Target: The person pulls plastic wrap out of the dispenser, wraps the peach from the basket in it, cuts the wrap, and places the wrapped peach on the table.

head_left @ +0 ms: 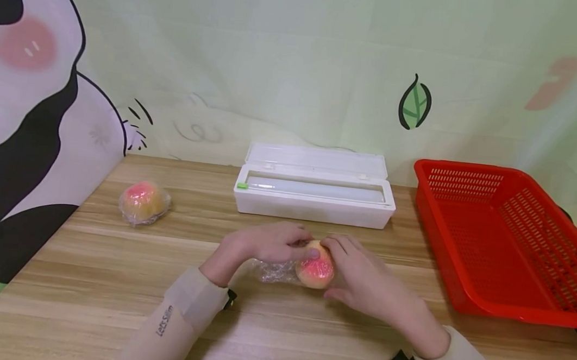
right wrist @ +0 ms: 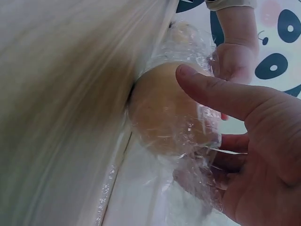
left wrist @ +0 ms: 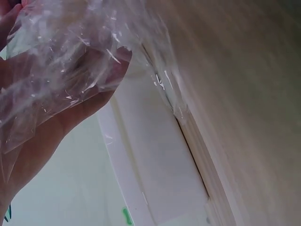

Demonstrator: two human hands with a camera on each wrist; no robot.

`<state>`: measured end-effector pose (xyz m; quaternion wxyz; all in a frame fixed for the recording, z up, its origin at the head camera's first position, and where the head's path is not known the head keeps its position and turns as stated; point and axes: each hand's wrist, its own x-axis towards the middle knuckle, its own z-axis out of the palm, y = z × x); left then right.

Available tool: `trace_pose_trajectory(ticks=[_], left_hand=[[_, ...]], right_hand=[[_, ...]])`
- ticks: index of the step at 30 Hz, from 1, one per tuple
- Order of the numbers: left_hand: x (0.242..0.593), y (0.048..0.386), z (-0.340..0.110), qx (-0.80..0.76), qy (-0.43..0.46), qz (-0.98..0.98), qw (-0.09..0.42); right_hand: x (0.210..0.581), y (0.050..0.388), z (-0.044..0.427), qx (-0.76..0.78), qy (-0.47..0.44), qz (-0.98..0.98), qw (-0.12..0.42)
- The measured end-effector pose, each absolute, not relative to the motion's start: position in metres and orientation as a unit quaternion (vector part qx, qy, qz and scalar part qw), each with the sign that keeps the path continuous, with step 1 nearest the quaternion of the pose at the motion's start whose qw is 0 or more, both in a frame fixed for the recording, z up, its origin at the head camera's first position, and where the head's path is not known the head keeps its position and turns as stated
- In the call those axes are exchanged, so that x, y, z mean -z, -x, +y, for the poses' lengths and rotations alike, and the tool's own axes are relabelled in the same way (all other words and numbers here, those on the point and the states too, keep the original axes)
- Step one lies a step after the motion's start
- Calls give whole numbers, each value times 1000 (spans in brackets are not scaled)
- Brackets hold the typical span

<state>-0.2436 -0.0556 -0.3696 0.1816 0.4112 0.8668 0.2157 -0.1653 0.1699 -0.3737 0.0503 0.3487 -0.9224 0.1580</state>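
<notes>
A pink-and-yellow peach (head_left: 315, 274) sits on the wooden table between the two hands, with clear plastic wrap (head_left: 276, 273) partly round it and spreading loosely to its left. The left hand (head_left: 271, 245) has its thumb on top of the peach and holds the film there; in the left wrist view, crumpled film lies over its fingers (left wrist: 80, 110). From the right side, the right hand (head_left: 369, 274) grips the peach. In the right wrist view its thumb lies on the peach (right wrist: 162, 108), and the other fingers are partly behind the film.
Behind the hands stands a white wrap dispenser box (head_left: 313, 209), lid up, with a film roll and a green slider. Another peach (head_left: 143, 199), wrapped in film, rests at the left. A red plastic basket (head_left: 450, 264) stands at the right. A printed curtain (head_left: 293, 82) hangs behind the table.
</notes>
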Motion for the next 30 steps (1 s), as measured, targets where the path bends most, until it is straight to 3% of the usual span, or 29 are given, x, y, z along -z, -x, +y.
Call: trace_pose_trajectory(ticks=[13, 16, 22, 30], left_hand=[[368, 241, -57, -256, -391, 865, 184], [366, 240, -56, -255, -405, 866, 144], [349, 233, -53, -263, -420, 868, 10], [335, 224, -55, -256, -395, 882, 15]], right_hand=[[379, 168, 170, -150, -344, -926, 36], [379, 168, 170, -151, -333, -931, 29], [381, 171, 171, -173, -315, -933, 30], [377, 174, 174, -215, -281, -931, 89]])
